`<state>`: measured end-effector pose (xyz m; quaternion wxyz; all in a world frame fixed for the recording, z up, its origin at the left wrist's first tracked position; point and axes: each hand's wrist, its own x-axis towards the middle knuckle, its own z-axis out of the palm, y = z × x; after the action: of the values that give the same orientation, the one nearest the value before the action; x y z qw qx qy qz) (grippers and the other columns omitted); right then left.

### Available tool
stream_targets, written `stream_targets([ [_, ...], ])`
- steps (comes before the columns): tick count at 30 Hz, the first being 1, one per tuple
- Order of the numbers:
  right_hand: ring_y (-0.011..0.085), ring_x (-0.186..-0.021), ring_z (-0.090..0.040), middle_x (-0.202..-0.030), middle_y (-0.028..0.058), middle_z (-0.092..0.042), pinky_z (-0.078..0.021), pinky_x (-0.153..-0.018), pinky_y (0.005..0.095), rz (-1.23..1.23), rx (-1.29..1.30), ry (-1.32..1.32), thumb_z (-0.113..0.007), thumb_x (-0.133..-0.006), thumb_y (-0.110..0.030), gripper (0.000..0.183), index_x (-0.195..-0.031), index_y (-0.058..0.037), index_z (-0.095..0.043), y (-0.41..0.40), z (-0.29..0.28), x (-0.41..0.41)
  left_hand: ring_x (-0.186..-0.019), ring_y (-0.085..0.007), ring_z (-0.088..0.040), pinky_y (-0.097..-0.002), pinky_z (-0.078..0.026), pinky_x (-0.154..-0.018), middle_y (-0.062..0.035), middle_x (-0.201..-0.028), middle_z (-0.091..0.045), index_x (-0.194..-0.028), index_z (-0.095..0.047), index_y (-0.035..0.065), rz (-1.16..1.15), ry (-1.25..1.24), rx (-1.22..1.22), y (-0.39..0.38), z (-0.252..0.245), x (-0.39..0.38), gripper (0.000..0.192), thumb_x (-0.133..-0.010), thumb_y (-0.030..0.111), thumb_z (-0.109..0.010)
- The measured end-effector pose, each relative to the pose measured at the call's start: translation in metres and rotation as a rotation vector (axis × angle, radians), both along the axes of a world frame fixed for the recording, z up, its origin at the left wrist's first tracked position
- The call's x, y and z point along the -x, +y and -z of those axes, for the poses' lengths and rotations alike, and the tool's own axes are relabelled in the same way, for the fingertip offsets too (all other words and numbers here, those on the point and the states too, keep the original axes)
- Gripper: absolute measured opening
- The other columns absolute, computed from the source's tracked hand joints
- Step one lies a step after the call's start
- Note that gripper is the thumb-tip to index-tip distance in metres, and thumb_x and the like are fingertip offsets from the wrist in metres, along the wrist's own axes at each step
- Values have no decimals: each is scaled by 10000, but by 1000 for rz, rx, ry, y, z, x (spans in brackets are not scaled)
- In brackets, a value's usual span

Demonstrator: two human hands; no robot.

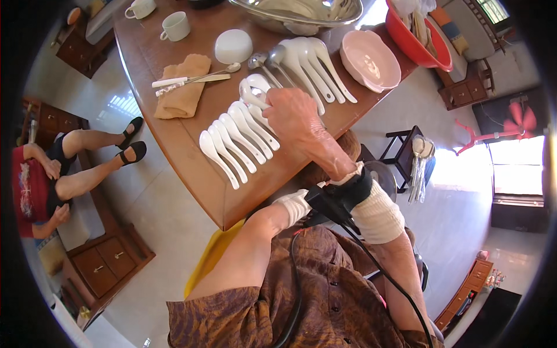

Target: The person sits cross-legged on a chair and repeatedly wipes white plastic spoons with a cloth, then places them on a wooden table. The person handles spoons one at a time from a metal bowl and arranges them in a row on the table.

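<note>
My right hand [292, 114] is closed around the handle of a white ceramic soup spoon [249, 93], whose bowl points left. The spoon is over the far end of a slanting row of similar white spoons [225, 148] on the wooden table [204, 187]. Fingers and knuckles hide part of the held handle and of the farthest spoons in the row. My left hand is hidden behind my right wrist and its black strapped device; only the left forearm and its cream cuff show. Beyond my right hand lie larger white ladles [307, 65] and two metal ladles [265, 69].
A tan cloth [180, 102] under slim utensils [191, 80] lies left. An upturned white bowl [233, 46], two cups [175, 26], a steel basin [300, 19], a pink dish [370, 58] and a red basin [420, 48] stand farther back. A seated person [48, 187] is at left.
</note>
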<state>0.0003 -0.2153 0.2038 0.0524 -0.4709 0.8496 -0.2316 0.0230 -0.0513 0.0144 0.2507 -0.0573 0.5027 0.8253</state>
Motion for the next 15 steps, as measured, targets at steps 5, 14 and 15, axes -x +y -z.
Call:
stream_targets([
  [5, 384, -741, -581, -736, 202, -604, -453, -667, 456, 69, -86, -13, -576, -692, -162, 173, -769, -16, -627, -21, 8, -7, -604, -115, -551, -253, -465, -497, -43, -735, -575, -909, -565, 53, 18, 12, -11, -3, -3, -1, 148, -817, 160, -523],
  [14, 398, -664, -590, -688, 221, -597, -462, -609, 472, 71, -176, 5, -560, -715, -166, 185, -751, 4, -621, -24, 12, -7, -607, -109, -549, -248, -463, -508, -39, -738, -581, -917, -571, 52, 38, 14, -29, -9, -2, -2, 152, -812, 154, -531],
  [15, 389, -660, -597, -682, 216, -600, -465, -607, 471, 67, -191, 28, -552, -722, -161, 178, -738, 4, -617, -24, 11, -8, -607, -109, -549, -248, -463, -509, -39, -739, -582, -918, -572, 52, 52, 15, -28, -6, -2, -4, 153, -812, 154, -532],
])
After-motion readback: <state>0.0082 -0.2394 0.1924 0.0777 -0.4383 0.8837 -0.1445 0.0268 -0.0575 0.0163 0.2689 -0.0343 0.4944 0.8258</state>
